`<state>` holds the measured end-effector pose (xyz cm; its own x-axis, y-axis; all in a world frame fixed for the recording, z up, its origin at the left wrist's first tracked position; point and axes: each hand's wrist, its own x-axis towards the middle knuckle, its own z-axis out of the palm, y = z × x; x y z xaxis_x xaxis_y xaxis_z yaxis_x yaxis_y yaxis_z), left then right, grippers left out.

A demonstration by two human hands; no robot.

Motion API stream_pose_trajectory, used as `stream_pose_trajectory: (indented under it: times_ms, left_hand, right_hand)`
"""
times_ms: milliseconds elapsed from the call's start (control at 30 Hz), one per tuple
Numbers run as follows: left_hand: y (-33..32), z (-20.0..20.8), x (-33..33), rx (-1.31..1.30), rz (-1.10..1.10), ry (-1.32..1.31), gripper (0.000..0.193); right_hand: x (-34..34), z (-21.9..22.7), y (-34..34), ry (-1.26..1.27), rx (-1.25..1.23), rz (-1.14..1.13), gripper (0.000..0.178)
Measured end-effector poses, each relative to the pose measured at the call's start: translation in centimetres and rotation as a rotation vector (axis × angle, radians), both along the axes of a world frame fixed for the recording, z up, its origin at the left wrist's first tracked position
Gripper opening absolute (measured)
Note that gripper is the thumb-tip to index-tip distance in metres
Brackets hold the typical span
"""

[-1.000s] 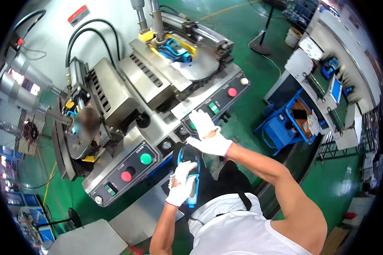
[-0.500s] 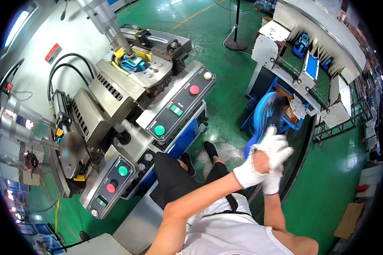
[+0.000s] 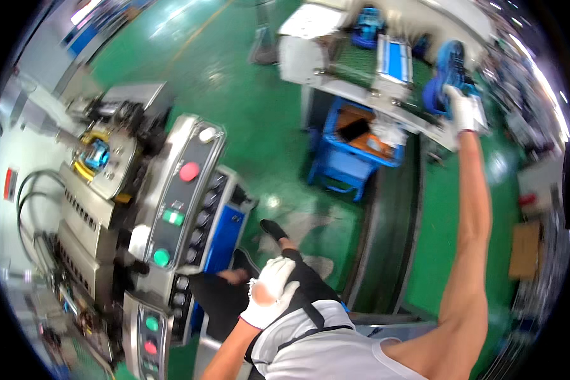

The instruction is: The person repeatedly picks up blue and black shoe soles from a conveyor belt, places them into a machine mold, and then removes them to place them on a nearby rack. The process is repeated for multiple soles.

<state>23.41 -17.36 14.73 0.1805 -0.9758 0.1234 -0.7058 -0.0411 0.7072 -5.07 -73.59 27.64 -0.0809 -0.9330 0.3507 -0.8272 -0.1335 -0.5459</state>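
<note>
My right hand (image 3: 460, 109), in a white glove, is stretched far forward at the right, closed on a blue shoe (image 3: 449, 62). It holds the shoe at the near end of the conveyor machine (image 3: 418, 126); whether the shoe touches the belt I cannot tell. My left hand (image 3: 270, 292), also white-gloved, hovers over my lap near the thigh. Its thumb is apart from the loosely stretched fingers, and nothing shows in it. Another blue shoe (image 3: 367, 28) rests on the green belt, left of a blue-topped divider (image 3: 394, 58).
At my left is a metal press machine with a button panel (image 3: 180, 190) and a blue piece (image 3: 97, 154) clamped in it. A blue crate (image 3: 345, 164) on a stand holds scraps below the conveyor. A fan base (image 3: 263, 54) stands beyond, a cardboard box (image 3: 525, 250) at the right.
The view has swung right. My hands were together by the blue shoe; the right has carried it out to the conveyor, while the left has come away to my lap.
</note>
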Motion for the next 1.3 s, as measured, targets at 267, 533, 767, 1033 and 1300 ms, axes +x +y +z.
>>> stream_pose_trajectory:
  times_ms: [267, 533, 767, 1033, 1300]
  left_hand:
    - [5.7, -3.8, 0.9, 0.202, 0.332, 0.071, 0.051]
    - [8.7, -2.6, -1.4, 0.167, 0.702, 0.030, 0.042]
    - [19.8, -1.8, -2.3, 0.125, 1.044, 0.099, 0.023]
    - [48.9, -3.7, -15.7, 0.843, 1.811, 0.048, 0.029]
    - [64.3, -0.6, -33.9, 1.293, 2.290, 0.579, 0.075]
  right_hand:
    - [-10.3, -5.4, -33.2, -0.053, 0.119, 0.174, 0.068]
    - [-1.9, -8.6, -17.8, 0.056, -0.269, -0.153, 0.085]
    - [8.6, -28.5, 18.0, -0.181, 0.155, 0.545, 0.059]
    - [22.0, -25.1, 42.3, 0.387, 0.656, 1.382, 0.062]
    - [25.6, -25.5, 38.8, 0.666, 0.589, 1.461, 0.062]
